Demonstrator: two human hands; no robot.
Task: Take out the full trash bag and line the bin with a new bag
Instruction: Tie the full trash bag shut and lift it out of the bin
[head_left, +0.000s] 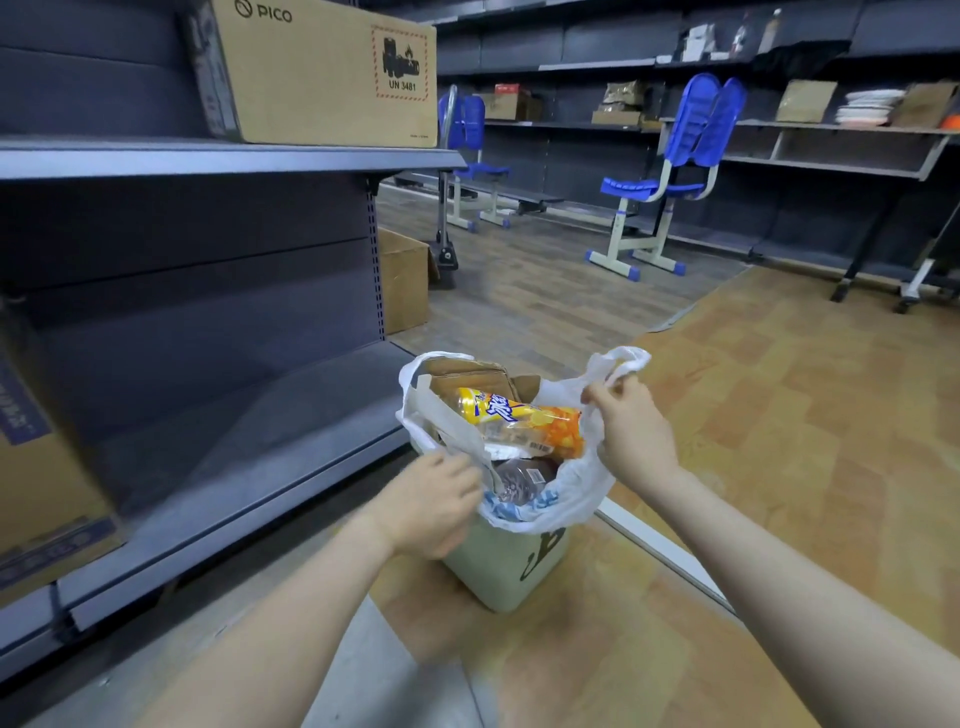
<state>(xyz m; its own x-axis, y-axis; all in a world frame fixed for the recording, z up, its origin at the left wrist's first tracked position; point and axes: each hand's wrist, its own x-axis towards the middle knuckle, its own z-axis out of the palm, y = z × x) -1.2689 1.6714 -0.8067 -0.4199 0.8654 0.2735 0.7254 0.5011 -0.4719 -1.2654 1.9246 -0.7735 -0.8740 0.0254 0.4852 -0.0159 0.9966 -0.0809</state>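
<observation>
Both forearms reach in from the bottom edge toward a pale green bin standing on the floor, and I see each hand busy at the white trash bag that lines it. My left hand sits at the near left rim, its fingers curled onto the bag's plastic there; the motion blur keeps me from telling exactly how much film is caught in that grip. My right hand is raised at the right side, thumb and fingers pinching one looped bag handle, which stands up above the knuckles. The other handle hangs open at the far left of the rim.

The bag is still seated in the bin, mouth facing up and wide open, its edge folded over the rim on the near right side. It is heaped full. On top lies a yellow and orange snack packet, long axis running left to right, slightly tilted down to the right. Behind it stands folded brown cardboard; in front lies a dark plastic bottle, angled toward me.

To the left is grey metal shelving carrying a cardboard box printed PICO. Blue chairs stand well beyond the bin.
</observation>
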